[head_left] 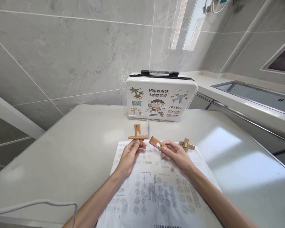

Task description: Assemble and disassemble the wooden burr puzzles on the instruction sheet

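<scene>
My left hand (132,155) is closed on two crossed wooden puzzle pieces (137,130); one stands upright with a dark mark on it, and the other lies flat across it. In my right hand (175,153) is a single notched wooden puzzle piece (155,142), tilted, with a small mark near its far end. The two hands are a short way apart, above the top part of a printed sheet (154,190). Just beyond the right hand sits a cross-shaped wooden puzzle (186,144) with dark marks, on the sheet's far right corner.
A white carry case (161,98) with cartoon prints and a black handle stands at the back of the pale table (61,152), near the tiled wall. A white cable (33,204) runs at the lower left. To the right is a counter with a sink (256,95).
</scene>
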### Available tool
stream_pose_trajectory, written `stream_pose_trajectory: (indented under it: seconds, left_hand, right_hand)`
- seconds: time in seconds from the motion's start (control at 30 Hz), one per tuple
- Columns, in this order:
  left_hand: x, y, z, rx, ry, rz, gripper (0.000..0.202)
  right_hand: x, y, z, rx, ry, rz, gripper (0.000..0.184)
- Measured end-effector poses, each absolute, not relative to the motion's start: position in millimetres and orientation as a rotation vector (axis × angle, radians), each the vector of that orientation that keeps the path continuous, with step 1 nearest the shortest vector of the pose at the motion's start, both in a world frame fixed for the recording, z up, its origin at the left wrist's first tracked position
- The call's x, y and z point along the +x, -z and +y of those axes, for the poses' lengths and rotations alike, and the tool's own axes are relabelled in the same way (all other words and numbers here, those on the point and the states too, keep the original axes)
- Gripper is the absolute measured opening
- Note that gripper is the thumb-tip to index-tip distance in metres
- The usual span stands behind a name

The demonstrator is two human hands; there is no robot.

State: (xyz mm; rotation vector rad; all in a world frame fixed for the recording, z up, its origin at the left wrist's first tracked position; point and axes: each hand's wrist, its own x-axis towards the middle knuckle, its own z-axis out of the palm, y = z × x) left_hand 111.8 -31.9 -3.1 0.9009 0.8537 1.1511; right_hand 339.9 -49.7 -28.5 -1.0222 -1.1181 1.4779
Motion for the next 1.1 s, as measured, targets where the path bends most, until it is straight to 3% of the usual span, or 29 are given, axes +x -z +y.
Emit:
stream_pose_trajectory:
  seconds: [0.4,1.1]
  left_hand:
    - [113.4,2.4,-38.0,0.863,-0.882,0.712,0.037]
    - [111.2,-0.2,-38.0,0.894,-0.784,0.630,0.039]
  right_hand:
    - [340.4,24.4,-49.8,-0.870,-1.553,-1.025,0.033]
    - [341.1,23.8,-50.8,-0.934,-1.550,-1.049,0.035]
